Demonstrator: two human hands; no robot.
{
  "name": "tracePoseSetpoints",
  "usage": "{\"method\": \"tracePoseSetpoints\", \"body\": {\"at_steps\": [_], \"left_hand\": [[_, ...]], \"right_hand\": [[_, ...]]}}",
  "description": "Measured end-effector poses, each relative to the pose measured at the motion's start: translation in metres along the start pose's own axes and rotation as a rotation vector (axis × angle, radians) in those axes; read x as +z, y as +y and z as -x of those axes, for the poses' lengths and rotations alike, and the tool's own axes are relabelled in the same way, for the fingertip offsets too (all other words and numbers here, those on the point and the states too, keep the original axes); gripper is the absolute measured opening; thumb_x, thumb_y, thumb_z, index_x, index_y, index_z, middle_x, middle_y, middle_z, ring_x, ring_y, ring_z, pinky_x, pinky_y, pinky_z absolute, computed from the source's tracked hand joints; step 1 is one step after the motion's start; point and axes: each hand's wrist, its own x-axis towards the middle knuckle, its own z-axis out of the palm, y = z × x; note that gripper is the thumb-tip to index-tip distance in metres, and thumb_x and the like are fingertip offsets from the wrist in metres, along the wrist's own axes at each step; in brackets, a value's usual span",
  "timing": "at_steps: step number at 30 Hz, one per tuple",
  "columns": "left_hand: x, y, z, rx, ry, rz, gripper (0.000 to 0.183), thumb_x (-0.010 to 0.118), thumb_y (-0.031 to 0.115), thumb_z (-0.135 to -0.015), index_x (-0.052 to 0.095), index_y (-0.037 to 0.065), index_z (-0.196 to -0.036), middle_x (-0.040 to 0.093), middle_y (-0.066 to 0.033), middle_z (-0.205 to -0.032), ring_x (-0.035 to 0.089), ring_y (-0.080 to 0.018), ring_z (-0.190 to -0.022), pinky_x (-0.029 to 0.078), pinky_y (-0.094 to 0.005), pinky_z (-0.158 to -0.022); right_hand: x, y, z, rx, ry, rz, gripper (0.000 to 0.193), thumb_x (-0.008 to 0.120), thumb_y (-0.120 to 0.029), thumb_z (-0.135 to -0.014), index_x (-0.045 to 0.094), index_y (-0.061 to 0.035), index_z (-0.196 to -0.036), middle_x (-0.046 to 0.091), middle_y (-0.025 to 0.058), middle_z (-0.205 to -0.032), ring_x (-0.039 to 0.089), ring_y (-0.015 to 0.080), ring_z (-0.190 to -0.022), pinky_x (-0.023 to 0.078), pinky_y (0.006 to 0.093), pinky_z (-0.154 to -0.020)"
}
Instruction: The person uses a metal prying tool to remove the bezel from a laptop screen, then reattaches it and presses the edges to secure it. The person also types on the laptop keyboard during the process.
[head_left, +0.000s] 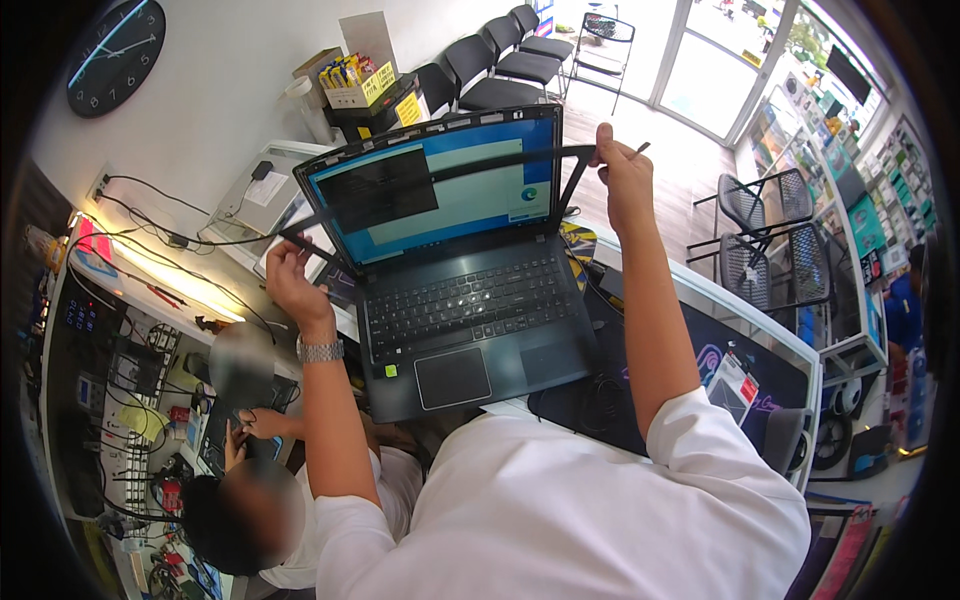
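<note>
An open black laptop (pixel 470 310) stands in front of me with its screen lit, and its lid's upper edge shows bare, with no trim over it. Across the screen stretches a thin black screen bezel (pixel 490 163), lifted off the lid toward me. Its left corner is pinched in my left hand (pixel 300 290), which has a metal watch on the wrist. My right hand (pixel 625 185) grips the bezel's upper right corner, fingers closed. A slim dark tool tip (pixel 642 149) sticks out past that hand; its kind is too small to tell.
A dark mat (pixel 660 340) lies right of the laptop, with a red-and-white package (pixel 733 385) on it. Cables (pixel 150 215) run along the left wall. To the lower left a co-worker (pixel 240 520) sits at a cluttered bench. Black chairs (pixel 490 75) line the far wall.
</note>
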Motion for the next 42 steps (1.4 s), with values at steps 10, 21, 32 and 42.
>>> {"method": "tracePoseSetpoints", "body": {"at_steps": [10, 21, 32, 42], "left_hand": [[-0.020, 0.042, -0.004, -0.508, -0.129, -0.062, 0.035, 0.064, 0.032, -0.107, 0.062, 0.004, -0.086, 0.070, -0.0134, -0.091, 0.068, -0.0186, -0.058, 0.051, -0.0282, -0.053], [0.000, 0.074, -0.048, -0.370, -0.531, -0.473, 0.058, 0.065, -0.004, -0.089, 0.051, 0.002, -0.145, 0.064, -0.0114, -0.110, 0.073, -0.0149, -0.067, 0.060, -0.0255, -0.053], [0.018, 0.083, -0.084, 0.187, -0.778, -0.987, 0.069, 0.064, 0.009, -0.090, 0.056, 0.019, -0.157, 0.058, -0.0164, -0.124, 0.068, -0.0240, -0.068, 0.060, -0.0390, -0.075], [0.023, 0.073, -0.089, 0.203, -0.781, -1.020, 0.062, 0.062, 0.009, -0.092, 0.061, 0.016, -0.154, 0.057, -0.0168, -0.126, 0.069, -0.0241, -0.074, 0.060, -0.0384, -0.075]], "right_hand": [[-0.029, -0.011, -0.007, 0.090, -0.407, 0.013, 0.044, 0.075, -0.047, -0.101, 0.080, -0.0042, -0.090, 0.074, 0.0041, -0.081, 0.057, 0.0093, -0.077, 0.040, 0.0255, -0.070], [0.010, -0.029, -0.050, -0.442, -0.426, 0.511, 0.024, 0.079, -0.019, -0.100, 0.081, -0.0096, -0.122, 0.075, 0.0021, -0.109, 0.057, 0.0134, -0.091, 0.050, 0.0303, -0.083], [0.011, -0.025, -0.049, -0.661, -0.347, 0.684, 0.030, 0.082, -0.011, -0.094, 0.082, -0.0113, -0.123, 0.071, 0.0117, -0.110, 0.064, 0.0304, -0.107, 0.052, 0.0394, -0.092], [0.011, -0.021, -0.048, -0.666, -0.390, 0.721, 0.040, 0.079, 0.003, -0.089, 0.082, -0.0126, -0.125, 0.069, 0.0102, -0.107, 0.061, 0.0285, -0.106, 0.054, 0.0380, -0.092]]}}
